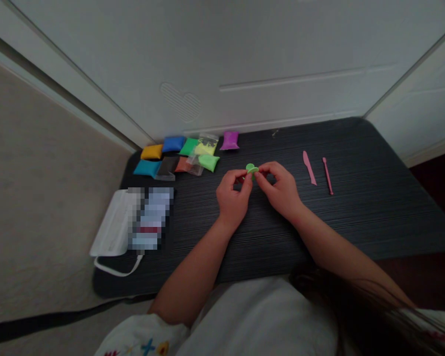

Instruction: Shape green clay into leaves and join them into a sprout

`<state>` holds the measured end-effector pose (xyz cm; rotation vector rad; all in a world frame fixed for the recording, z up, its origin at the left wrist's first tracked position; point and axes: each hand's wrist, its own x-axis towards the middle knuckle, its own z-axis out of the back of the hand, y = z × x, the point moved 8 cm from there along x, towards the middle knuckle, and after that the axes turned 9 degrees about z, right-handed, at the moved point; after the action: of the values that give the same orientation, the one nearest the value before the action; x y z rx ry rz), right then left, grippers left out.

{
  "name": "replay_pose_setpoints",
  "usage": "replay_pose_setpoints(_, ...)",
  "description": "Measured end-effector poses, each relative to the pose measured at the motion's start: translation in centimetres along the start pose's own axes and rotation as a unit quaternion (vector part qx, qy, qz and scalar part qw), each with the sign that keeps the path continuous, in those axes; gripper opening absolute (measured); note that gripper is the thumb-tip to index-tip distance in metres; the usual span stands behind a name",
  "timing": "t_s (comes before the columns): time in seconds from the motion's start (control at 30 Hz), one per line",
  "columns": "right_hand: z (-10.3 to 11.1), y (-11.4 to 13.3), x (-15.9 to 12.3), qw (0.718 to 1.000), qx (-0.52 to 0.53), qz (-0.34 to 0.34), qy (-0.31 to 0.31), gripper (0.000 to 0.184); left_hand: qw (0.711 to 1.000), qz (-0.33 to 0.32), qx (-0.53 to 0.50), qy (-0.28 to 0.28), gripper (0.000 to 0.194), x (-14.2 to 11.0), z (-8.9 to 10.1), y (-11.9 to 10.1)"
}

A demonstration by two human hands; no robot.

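Observation:
Between my two hands, above the middle of the dark table, is a small light-green piece of modelling clay (pixel 252 169) with flat, rounded parts. My left hand (pixel 234 194) pinches it from the left with thumb and forefinger. From the right, my right hand (pixel 279 189) grips its other edge the same way. Fingertips cover part of the clay, so its full shape is hidden. To the right of my hands lie a pink plastic knife (pixel 309 168) and a thin pink modelling stick (pixel 328 176).
Several packets of coloured clay, among them a blue packet (pixel 173 144) and a purple packet (pixel 230 140), lie along the back left. A phone (pixel 152 217), its screen blurred, and a white power bank-like block (pixel 113 222) with a white cable (pixel 118 273) lie front left. A white panel (pixel 282 59) stands behind the table.

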<state>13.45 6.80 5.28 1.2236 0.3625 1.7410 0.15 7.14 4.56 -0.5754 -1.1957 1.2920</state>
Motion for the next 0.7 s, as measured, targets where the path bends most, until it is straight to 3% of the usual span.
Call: replay_pose_setpoints(0.7, -0.23, 0.17, 0.04, 1.000, 0.004, 0.001, 0.010, 0.006, 1.000, 0.008, -0.015, -0.002, 0.012, -0.07, -0.04, 0.12)
